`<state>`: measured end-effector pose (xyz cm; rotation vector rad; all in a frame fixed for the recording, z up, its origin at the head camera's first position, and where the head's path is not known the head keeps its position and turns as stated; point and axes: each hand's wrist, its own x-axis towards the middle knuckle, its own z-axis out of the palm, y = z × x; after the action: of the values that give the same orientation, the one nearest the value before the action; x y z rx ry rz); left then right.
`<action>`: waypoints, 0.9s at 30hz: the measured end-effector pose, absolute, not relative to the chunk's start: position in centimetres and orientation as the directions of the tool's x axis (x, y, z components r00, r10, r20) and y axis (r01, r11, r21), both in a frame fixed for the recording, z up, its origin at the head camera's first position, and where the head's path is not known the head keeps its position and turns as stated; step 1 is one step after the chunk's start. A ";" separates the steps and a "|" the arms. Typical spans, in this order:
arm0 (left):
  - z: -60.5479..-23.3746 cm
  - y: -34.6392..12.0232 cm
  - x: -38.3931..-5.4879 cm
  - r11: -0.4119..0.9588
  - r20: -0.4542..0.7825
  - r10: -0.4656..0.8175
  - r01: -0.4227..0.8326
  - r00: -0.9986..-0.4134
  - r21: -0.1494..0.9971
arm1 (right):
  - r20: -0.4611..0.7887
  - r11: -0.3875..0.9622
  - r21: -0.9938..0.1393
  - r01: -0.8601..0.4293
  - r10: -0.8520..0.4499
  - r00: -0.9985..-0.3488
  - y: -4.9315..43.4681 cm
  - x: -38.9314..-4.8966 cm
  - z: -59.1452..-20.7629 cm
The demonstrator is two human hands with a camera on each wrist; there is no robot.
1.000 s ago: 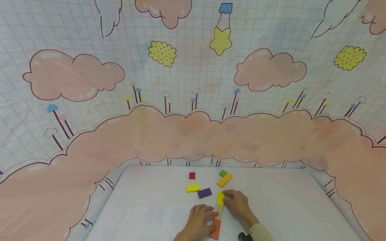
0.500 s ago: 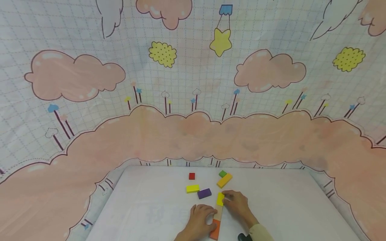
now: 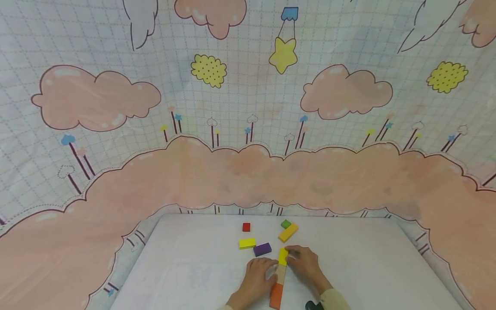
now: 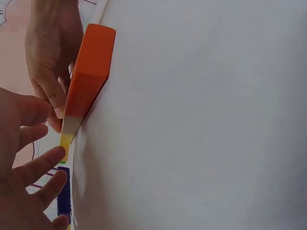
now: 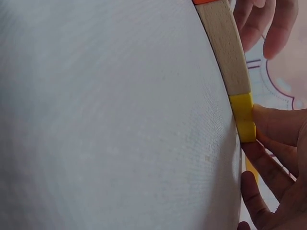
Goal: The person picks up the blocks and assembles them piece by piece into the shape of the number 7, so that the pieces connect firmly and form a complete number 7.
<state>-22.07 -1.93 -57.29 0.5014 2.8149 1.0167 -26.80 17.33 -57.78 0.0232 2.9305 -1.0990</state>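
Three wooden blocks lie end to end in a row on the white table: an orange block nearest, a plain wood block in the middle, a yellow block farthest. My right hand pinches the yellow block; in the right wrist view the thumb is on its side and a finger at its far end. On the row's left is my left hand, thumb beside the plain block and a fingertip near the yellow one. The left wrist view shows its fingers loosely spread.
Beyond the row lie a purple block, another yellow block and a red cube. To their right, an amber block lies against a green block. A patterned cloth hangs behind the table.
My left hand has shifted slightly forward; its thumb has left the orange block and is now beside the plain one. My right hand stays at the yellow block.
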 end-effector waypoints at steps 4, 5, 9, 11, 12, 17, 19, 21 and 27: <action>-57.4 -1.8 -22.6 0.724 0.032 0.349 0.291 -0.937 0.625 | -0.009 0.750 -0.661 0.015 0.012 -1.000 17.3 -26.8 -57.8; -57.5 -1.8 -22.7 0.726 0.041 0.350 0.299 -0.936 0.619 | -0.010 0.750 -0.661 0.017 0.013 -1.000 17.3 -26.8 -57.8; -57.9 -1.6 -23.2 0.729 0.098 0.358 0.343 -0.929 0.592 | -0.015 0.754 -0.657 0.023 0.018 -1.000 17.2 -26.8 -57.7; -58.1 -1.5 -23.3 0.731 0.123 0.364 0.365 -0.923 0.577 | -0.018 0.752 -0.659 0.029 0.023 -1.000 17.2 -26.8 -57.7; -58.1 -1.4 -23.4 0.729 0.132 0.368 0.374 -0.920 0.573 | -0.015 0.754 -0.657 0.026 0.022 -1.000 17.2 -26.8 -57.6; -58.1 -1.2 -23.6 0.741 0.118 0.376 0.375 -0.919 0.557 | -0.034 0.749 -0.661 0.043 0.028 -0.999 17.1 -26.9 -57.8; -58.0 -1.1 -23.6 0.752 0.097 0.374 0.363 -0.922 0.551 | -0.040 0.748 -0.662 0.048 0.029 -0.999 17.1 -26.9 -57.9; -58.0 -1.1 -23.6 0.757 0.083 0.376 0.357 -0.923 0.547 | -0.036 0.753 -0.657 0.041 0.023 -0.999 17.3 -27.0 -58.0; -57.8 -1.0 -23.8 0.767 0.056 0.378 0.347 -0.924 0.539 | -0.016 0.760 -0.650 0.006 -0.005 -1.000 17.6 -27.3 -58.3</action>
<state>-23.75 -0.96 -57.84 0.5956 2.9010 0.8685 -27.28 17.57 -58.28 0.0004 2.9318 -1.0820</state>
